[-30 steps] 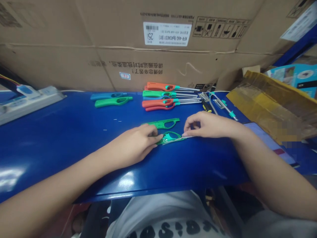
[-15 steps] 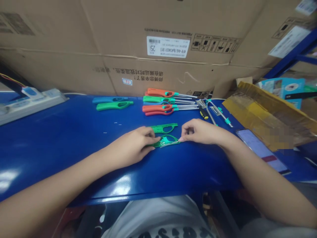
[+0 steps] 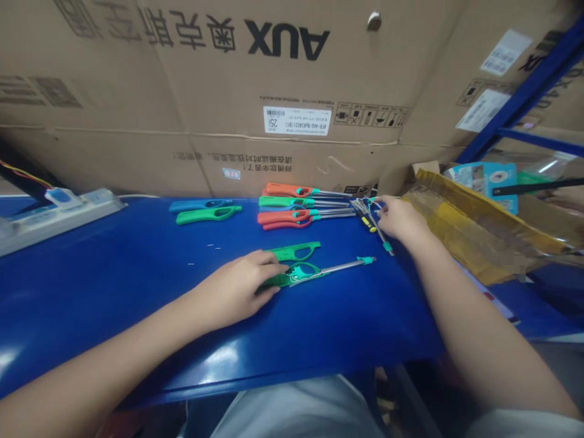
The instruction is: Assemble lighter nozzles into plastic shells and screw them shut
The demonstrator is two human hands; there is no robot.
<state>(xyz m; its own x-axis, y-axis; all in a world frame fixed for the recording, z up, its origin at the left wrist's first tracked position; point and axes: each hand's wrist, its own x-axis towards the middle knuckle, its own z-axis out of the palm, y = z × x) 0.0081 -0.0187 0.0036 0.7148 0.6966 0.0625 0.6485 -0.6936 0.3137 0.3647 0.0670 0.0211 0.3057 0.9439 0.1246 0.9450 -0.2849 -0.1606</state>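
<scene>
My left hand (image 3: 244, 283) is closed on the near green lighter handle half (image 3: 274, 281), holding it against the table. Turquoise parts and a thin pale wire lie inside it, and a metal tube (image 3: 344, 266) with a turquoise tip extends right from it. Just behind lies another green handle half (image 3: 298, 250). My right hand (image 3: 396, 218) is at the back right with fingers closed by a small cluster of parts; what they pinch is too small to make out. Beside it are a loose metal tube (image 3: 382, 234) and a yellow-and-black tool (image 3: 367, 222).
Several orange, green, blue and red lighters (image 3: 285, 218) lie in a stack at the back. A blue handle (image 3: 196, 205) and a green handle (image 3: 205, 215) sit left of them. A power strip (image 3: 68, 216), a yellow-taped package (image 3: 474, 231) and a phone (image 3: 490, 295) flank the table.
My right hand has left the near handle half and moved back and right to the parts. A metal tube now sticks out from that half. The view has tilted up.
</scene>
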